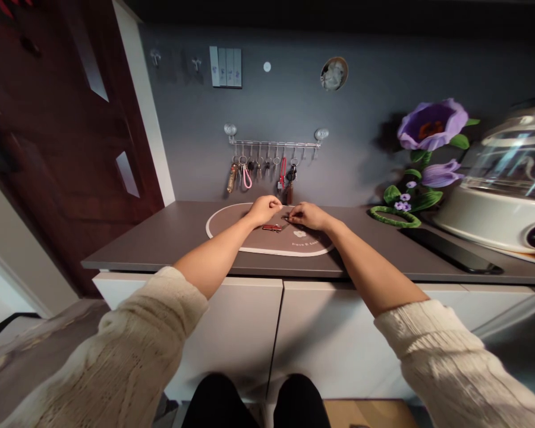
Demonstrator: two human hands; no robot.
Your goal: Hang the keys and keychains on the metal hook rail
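Keychain: red, lying on the brown mat.
Left hand: fingers curled; cannot tell whether they grip anything.
Right hand: fingertips pinching a small metal piece near the keychain.
Rail: hung with keys, behind.

My right hand pinches a small metal piece — too tiny to identify; my curled left hand hides its palm; the lettering on the mat blurs; the white appliance — cut by the right edge.
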